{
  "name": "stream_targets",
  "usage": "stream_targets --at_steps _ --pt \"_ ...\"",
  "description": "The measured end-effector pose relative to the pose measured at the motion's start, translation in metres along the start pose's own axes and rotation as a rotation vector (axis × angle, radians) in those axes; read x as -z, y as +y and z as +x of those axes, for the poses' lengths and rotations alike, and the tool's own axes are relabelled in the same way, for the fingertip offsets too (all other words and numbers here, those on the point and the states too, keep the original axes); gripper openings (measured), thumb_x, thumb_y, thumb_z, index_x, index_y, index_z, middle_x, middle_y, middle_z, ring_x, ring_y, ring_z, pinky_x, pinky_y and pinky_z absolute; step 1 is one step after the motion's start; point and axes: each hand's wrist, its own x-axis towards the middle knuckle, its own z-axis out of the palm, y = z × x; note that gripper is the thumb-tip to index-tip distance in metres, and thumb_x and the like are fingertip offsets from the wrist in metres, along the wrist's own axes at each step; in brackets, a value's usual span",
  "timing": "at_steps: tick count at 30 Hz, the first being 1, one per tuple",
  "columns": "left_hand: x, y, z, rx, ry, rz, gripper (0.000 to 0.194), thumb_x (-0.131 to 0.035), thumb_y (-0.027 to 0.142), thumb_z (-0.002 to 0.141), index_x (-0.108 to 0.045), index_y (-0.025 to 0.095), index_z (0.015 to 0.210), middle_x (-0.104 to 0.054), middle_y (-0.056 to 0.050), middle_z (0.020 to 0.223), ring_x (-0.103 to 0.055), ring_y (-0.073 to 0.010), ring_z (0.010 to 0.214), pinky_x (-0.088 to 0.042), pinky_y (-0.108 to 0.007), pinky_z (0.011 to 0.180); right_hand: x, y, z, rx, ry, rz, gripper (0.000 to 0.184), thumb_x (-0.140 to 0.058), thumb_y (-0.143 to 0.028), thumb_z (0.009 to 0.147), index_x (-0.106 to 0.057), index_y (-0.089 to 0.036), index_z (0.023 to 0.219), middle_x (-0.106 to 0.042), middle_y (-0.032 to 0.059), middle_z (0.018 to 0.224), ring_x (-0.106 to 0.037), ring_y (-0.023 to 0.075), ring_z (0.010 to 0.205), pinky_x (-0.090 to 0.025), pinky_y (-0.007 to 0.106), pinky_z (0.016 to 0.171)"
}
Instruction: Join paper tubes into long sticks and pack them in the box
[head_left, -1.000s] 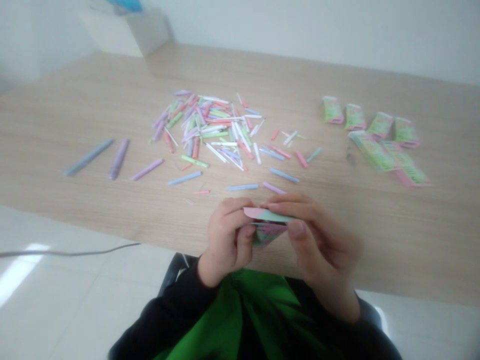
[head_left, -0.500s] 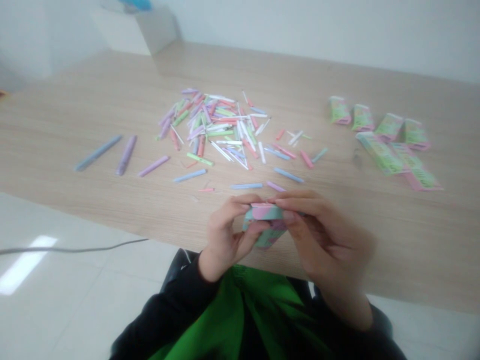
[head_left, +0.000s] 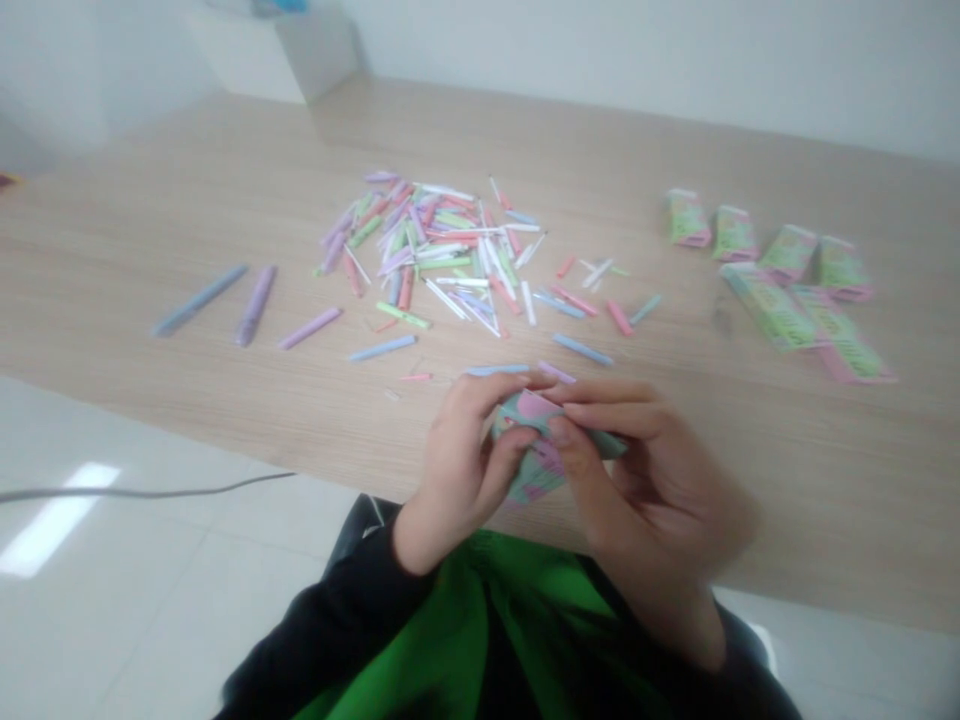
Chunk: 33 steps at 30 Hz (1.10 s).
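A small pink and green cardboard box (head_left: 536, 475) is held between both hands above the table's front edge. My left hand (head_left: 469, 460) is closed around its left side, thumb across the near face. My right hand (head_left: 637, 470) pinches the box's upper right part, at the end flaps, with thumb and fingertips. The palms and fingers cover much of the box, so its contents are hidden. Just beyond the fingers lie a blue stick (head_left: 497, 370) and a purple stick (head_left: 556, 372).
A pile of pastel and white sticks (head_left: 442, 245) spreads over the middle of the wooden table (head_left: 225, 420). Thicker blue (head_left: 200, 300) and purple (head_left: 256, 305) sticks lie at left. Several similar boxes (head_left: 772, 305) rest at right. A white container (head_left: 259, 55) stands at the back left.
The box has tilted, and its top flap now shows folded pink and green edges. My left fingers have shifted further over its far side. My right hand still pinches it.
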Motion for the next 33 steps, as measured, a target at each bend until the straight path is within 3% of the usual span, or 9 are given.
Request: stream_targets --at_steps 4,8,13,19,24,27,30,33 --pt "-0.007 0.011 -0.007 0.094 -0.078 0.008 0.080 -0.078 0.026 0.081 -0.036 0.024 0.149 -0.061 -0.015 0.135 -0.062 -0.0306 0.124 -0.055 -0.048 0.101 0.000 -0.001 -0.001 -0.010 0.042 -0.004 0.024 -0.070 -0.007 0.087 -0.071 -0.026 0.101 -0.077 0.0003 0.104 -0.072 0.0205 0.099 -0.060 0.045 0.097" --pt "-0.016 0.016 -0.018 0.215 0.013 0.120 0.101 -0.086 0.034 0.072 -0.029 0.027 0.155 -0.062 -0.016 0.128 -0.067 -0.0336 0.110 -0.059 -0.053 0.090 0.011 -0.010 0.008 -0.052 -0.092 0.002 0.023 -0.073 -0.008 0.086 -0.070 -0.027 0.098 -0.076 0.0014 0.104 -0.072 0.0213 0.099 -0.062 0.041 0.093" --pt "-0.018 0.017 -0.018 0.213 -0.028 0.057 0.088 -0.082 0.027 0.075 -0.035 0.024 0.150 -0.062 -0.016 0.134 -0.067 -0.0329 0.118 -0.061 -0.048 0.094 0.017 -0.018 0.020 -0.082 -0.209 -0.038 0.018 -0.074 -0.009 0.086 -0.071 -0.026 0.091 -0.076 0.0025 0.099 -0.074 0.0229 0.097 -0.064 0.040 0.086" --pt "-0.017 0.016 -0.019 0.255 0.004 0.041 0.080 -0.079 0.038 0.083 -0.036 0.023 0.148 -0.065 -0.014 0.129 -0.070 -0.0295 0.111 -0.062 -0.043 0.089 -0.003 -0.016 0.002 -0.078 -0.057 0.035 0.023 -0.069 -0.005 0.089 -0.074 -0.026 0.100 -0.077 0.0025 0.110 -0.073 0.0217 0.107 -0.060 0.042 0.099" --pt "-0.013 0.009 -0.021 0.102 0.097 0.208 0.092 -0.080 0.043 0.083 -0.030 0.016 0.155 -0.060 -0.016 0.133 -0.068 -0.0291 0.114 -0.060 -0.039 0.091 0.002 -0.012 -0.009 0.050 -0.168 -0.105 0.044 -0.064 0.002 0.088 -0.072 -0.023 0.124 -0.072 0.0019 0.133 -0.068 0.0181 0.123 -0.053 0.033 0.112" --pt "-0.013 0.006 -0.019 0.041 0.050 0.172 0.081 -0.079 0.036 0.084 -0.036 0.019 0.149 -0.062 -0.012 0.123 -0.067 -0.0253 0.109 -0.059 -0.036 0.089 0.011 -0.001 -0.013 0.030 -0.195 -0.189 0.048 -0.063 0.003 0.087 -0.070 -0.020 0.129 -0.069 0.0051 0.138 -0.066 0.0195 0.127 -0.052 0.035 0.113" --pt "-0.013 0.009 -0.019 0.113 -0.046 0.145 0.070 -0.079 0.030 0.083 -0.043 0.023 0.142 -0.063 -0.009 0.118 -0.067 -0.0243 0.107 -0.058 -0.035 0.088 0.016 0.007 -0.017 -0.051 -0.201 -0.132 0.048 -0.064 0.002 0.088 -0.070 -0.023 0.128 -0.069 0.0050 0.137 -0.065 0.0207 0.127 -0.054 0.037 0.112" --pt "-0.012 0.011 -0.024 0.041 0.040 0.126 0.078 -0.081 0.035 0.082 -0.037 0.024 0.146 -0.063 -0.009 0.116 -0.066 -0.0245 0.104 -0.058 -0.036 0.086 0.017 0.001 -0.018 -0.034 -0.223 -0.003 0.049 -0.065 0.006 0.085 -0.071 -0.024 0.123 -0.069 0.0033 0.135 -0.066 0.0190 0.124 -0.056 0.034 0.108"
